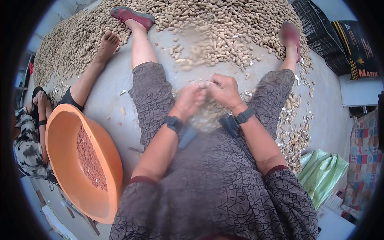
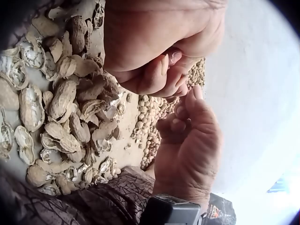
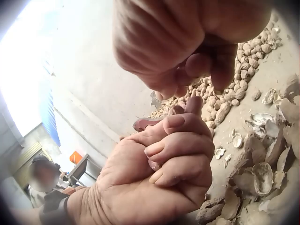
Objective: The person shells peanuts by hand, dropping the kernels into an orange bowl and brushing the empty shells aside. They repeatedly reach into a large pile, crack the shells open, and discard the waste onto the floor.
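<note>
My left hand [image 1: 189, 101] and right hand [image 1: 225, 91] meet fingertip to fingertip above my lap, fingers curled. A small brown peanut [image 3: 177, 110] shows between the thumb and forefinger of the left hand in the right wrist view. The right hand's fingertips pinch close against it and partly hide it. Inside the left hand's curled fingers a reddish kernel [image 2: 175, 57] peeks out. Below both hands, split peanut shells [image 2: 61, 136] lie in a heap between my legs.
Unshelled peanuts [image 1: 224, 24] spread in a large pile ahead. On the left stands an orange basin [image 1: 60, 132] with reddish kernels [image 1: 89, 156], beside another seated person [image 1: 30, 136]. More shells [image 1: 294, 140] and a green sack [image 1: 324, 170] lie at right, dark sacks [image 1: 356, 48] behind.
</note>
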`<state>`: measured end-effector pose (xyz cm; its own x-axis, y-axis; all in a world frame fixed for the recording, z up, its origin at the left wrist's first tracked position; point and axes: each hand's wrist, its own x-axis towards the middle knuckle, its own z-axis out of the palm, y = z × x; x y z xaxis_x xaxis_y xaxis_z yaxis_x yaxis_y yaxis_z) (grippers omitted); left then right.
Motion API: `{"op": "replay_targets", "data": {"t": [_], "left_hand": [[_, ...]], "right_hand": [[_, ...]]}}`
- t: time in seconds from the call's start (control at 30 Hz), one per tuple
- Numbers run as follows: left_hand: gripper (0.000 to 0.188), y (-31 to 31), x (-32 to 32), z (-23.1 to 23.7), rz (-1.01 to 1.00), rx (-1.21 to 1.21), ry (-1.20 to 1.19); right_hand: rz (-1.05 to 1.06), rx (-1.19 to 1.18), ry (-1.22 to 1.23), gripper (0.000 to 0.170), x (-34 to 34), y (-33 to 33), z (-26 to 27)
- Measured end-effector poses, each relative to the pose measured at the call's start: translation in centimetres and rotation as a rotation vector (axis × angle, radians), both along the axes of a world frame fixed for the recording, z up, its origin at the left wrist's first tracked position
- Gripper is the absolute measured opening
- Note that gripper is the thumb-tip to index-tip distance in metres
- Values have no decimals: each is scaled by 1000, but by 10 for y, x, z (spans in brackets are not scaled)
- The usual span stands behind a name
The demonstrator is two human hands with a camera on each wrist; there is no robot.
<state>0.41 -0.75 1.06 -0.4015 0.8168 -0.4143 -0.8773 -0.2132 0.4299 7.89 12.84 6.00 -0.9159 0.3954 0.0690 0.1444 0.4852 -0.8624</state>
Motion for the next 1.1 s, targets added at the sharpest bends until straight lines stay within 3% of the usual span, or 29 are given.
{"op": "replay_targets", "data": {"t": [0.17,0.27,0.33,0.43,0.53,0.63,0.87,1.1], "left_hand": [[17,-1,-1,4,15,-3,68],[19,-2,0,5,40,-8,140],[19,-1,1,3,71,-19,165],[21,2,1,5,78,34,172],[23,3,3,6,106,-60,157],[20,2,3,3,122,-50,137],[20,4,6,10,47,-94,110],[21,4,2,4,78,-151,105]], "right_hand": [[60,201,0,12,-1,4,-7],[47,118,40,11,-1,2,-12],[42,-203,13,22,-2,1,-14],[62,-293,-116,23,-4,-5,-16],[32,-90,-140,24,-4,-10,-15],[-2,-64,-146,24,-3,-14,-3],[-16,-92,-86,25,-4,-1,-28],[85,18,-16,23,-5,16,-33]]}}
